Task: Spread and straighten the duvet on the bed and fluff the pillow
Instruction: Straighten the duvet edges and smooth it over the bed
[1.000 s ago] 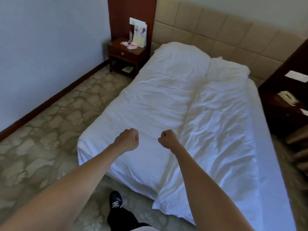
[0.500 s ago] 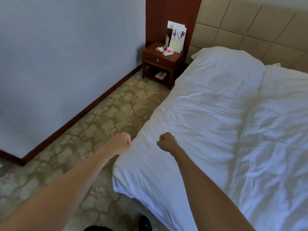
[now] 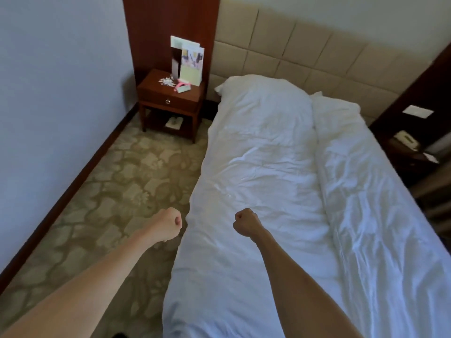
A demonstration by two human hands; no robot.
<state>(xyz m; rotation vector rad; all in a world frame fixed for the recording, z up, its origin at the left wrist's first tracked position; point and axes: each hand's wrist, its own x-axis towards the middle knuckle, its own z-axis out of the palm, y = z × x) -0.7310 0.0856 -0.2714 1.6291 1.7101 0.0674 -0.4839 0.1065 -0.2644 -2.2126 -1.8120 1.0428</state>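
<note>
Hovering as empty fists, left hand over carpet, right hand above the duvet, which covers the bed from frame centre to lower right. Soft, light, wrinkled, probably easiest pinched along its left edge; pillow bulging underneath, upper centre.

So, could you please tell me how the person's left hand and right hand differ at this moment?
The left hand is over the patterned carpet, just off the bed's edge, while the right hand is over the white duvet. The left hand and forearm look paler and more brightly lit; the right hand and forearm look darker. Both are closed into empty fists at about the same height in the view, arms stretched forward, neither gripping the duvet.
</note>
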